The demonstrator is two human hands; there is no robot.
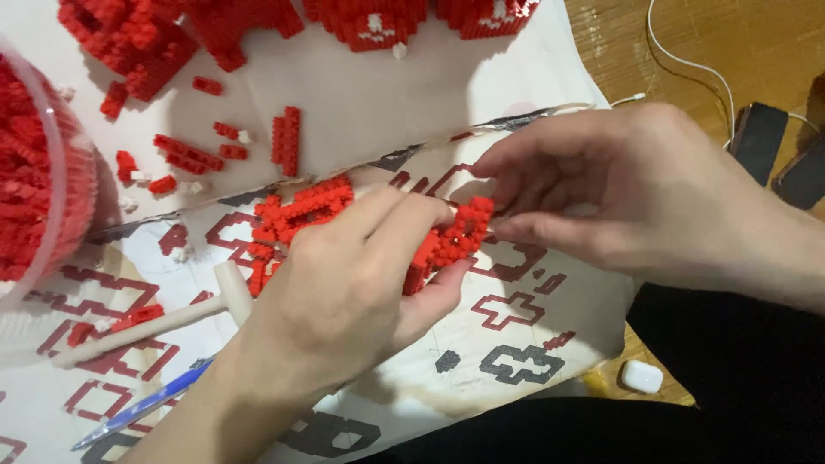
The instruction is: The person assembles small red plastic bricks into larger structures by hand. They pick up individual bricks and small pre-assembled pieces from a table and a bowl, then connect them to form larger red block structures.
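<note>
Hands met over a red brick assembly held just above a printed instruction sheet. The left hand was closed around the piece, apparently to steady it, while the right hand pinched its fingertips at the far end. A small white mallet, a blue pen and loose red bricks lay close by
</note>
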